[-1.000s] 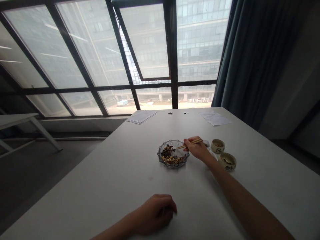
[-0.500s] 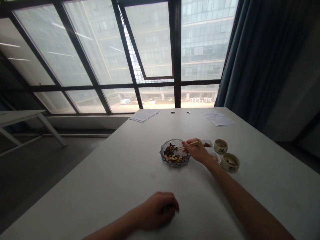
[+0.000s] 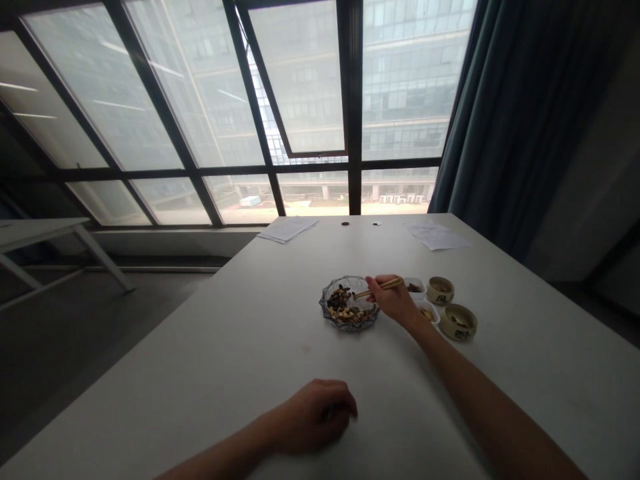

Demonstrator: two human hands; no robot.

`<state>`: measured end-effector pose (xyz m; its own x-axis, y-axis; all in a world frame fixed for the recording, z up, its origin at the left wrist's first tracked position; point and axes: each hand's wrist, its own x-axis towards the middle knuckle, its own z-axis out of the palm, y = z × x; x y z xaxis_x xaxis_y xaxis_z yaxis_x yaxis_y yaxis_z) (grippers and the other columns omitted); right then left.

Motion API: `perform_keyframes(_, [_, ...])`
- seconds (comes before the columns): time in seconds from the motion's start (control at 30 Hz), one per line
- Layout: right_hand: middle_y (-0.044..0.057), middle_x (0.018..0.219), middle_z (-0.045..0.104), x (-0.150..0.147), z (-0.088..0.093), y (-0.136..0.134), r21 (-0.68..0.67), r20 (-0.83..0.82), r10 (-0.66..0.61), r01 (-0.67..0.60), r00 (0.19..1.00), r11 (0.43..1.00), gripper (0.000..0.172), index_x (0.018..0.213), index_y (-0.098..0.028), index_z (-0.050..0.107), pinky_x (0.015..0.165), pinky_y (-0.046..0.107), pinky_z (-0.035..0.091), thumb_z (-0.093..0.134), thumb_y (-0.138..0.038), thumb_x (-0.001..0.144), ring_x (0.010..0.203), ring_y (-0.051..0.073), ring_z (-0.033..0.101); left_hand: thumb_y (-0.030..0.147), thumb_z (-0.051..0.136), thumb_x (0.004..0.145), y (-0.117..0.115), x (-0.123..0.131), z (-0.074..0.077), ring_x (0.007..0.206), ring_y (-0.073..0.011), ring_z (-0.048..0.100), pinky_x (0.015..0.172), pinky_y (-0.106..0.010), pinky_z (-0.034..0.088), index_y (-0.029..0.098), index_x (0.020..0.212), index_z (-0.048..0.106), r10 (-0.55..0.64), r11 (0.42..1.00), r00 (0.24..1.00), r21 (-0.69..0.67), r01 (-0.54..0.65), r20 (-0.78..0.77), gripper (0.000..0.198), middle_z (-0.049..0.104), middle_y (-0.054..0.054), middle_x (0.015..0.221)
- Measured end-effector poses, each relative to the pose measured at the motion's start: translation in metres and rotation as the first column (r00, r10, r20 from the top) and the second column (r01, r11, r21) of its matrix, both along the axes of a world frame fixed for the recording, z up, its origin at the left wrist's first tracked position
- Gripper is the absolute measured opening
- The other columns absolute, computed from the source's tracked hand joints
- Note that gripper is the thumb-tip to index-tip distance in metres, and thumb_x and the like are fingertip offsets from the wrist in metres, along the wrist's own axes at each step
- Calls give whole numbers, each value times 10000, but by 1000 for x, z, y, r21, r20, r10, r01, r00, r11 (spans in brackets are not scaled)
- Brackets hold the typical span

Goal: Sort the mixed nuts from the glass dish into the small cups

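My right hand [image 3: 393, 300] is shut on a pair of wooden chopsticks [image 3: 383, 287], whose tips reach over a ribbed glass dish [image 3: 349, 319]. That dish holds a heap of dark pieces and pale nuts or beans [image 3: 341, 304]. To the right of my hand are two small white square dishes [image 3: 415, 287] [image 3: 427, 313] and two cream ceramic cups [image 3: 440, 290] [image 3: 459, 322] with dark characters, all with a little food inside. My left hand [image 3: 313, 417] rests curled on the table near its front, well apart from these things, with nothing visible in it.
The dishes stand on a long white table [image 3: 200, 380]. Loose papers [image 3: 287, 230] [image 3: 435, 235] lie at its far end, beneath a large dark-framed window [image 3: 350, 193]. A dark curtain [image 3: 510, 120] hangs at the right, and another table [image 3: 35, 230] stands at the left.
The view has drawn back slightly, so the table items look smaller. My right hand remains at the dish's edge with the chopsticks, and my left hand remains curled on the table.
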<state>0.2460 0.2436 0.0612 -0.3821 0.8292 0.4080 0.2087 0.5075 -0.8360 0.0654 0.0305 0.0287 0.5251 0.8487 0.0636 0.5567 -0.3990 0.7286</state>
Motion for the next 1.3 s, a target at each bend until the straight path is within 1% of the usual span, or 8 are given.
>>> perform_keyframes(0.1, [67,616,704,4,7,2,-5,-19,-41,41,999,999,481,598,-206,576,458,247,514,544,-539,944,605,248,757,76,556,839,0,0,0,767,-135,619,747,-218,483,192,988,705,1,1000,1000,-7,-1,5,241,687,-16,894])
perform_keyframes(0.2, [70,616,709,11,19,2,-37,-40,-69,68,997,997,478,610,-201,593,461,247,526,568,-553,933,610,255,762,71,551,840,0,0,-2,776,-134,624,751,-217,480,193,996,706,0,1000,1000,-12,0,5,251,691,-16,905])
perform_keyframes(0.3, [57,595,698,20,30,2,-81,-30,-21,19,999,996,447,609,-195,600,468,233,527,623,-527,908,625,253,766,71,552,838,0,-1,-3,764,-128,613,734,-211,472,196,1008,705,1,1000,1000,-13,-1,3,261,682,-10,901])
perform_keyframes(0.37, [47,575,689,23,33,2,-96,9,18,-18,1000,995,409,604,-191,604,473,224,525,659,-476,893,622,244,764,72,554,835,0,-1,-3,747,-124,600,724,-208,467,198,1007,704,2,1000,1000,-10,-2,1,261,674,-4,889])
perform_keyframes(0.5, [44,564,698,25,30,3,-116,78,40,-31,996,993,335,623,-181,641,484,216,519,689,-397,875,603,226,757,70,555,833,0,-1,-3,747,-122,599,733,-207,465,199,1002,701,3,1000,1000,-2,-3,8,258,675,0,882])
perform_keyframes(0.7, [63,571,717,21,20,9,-154,78,30,-18,997,988,344,627,-181,657,496,232,538,724,-442,841,606,233,758,73,552,829,1,-1,-1,761,-133,617,735,-214,472,188,996,704,-4,1000,1000,-11,4,7,254,687,-16,893])
perform_keyframes(0.93, [71,583,727,20,18,9,-148,69,31,-20,997,989,333,631,-185,670,485,239,535,713,-436,846,593,230,751,83,557,841,0,-1,-2,774,-137,621,744,-219,479,196,997,704,7,1000,1000,-14,-7,0,242,688,-19,905])
perform_keyframes(1.3, [75,566,715,15,9,13,-125,20,3,0,1000,992,424,593,-199,623,476,242,527,658,-519,870,595,243,754,106,553,854,1,0,1,769,-136,608,754,-227,479,203,1004,694,3,1000,999,-26,-4,-37,227,687,-13,908])
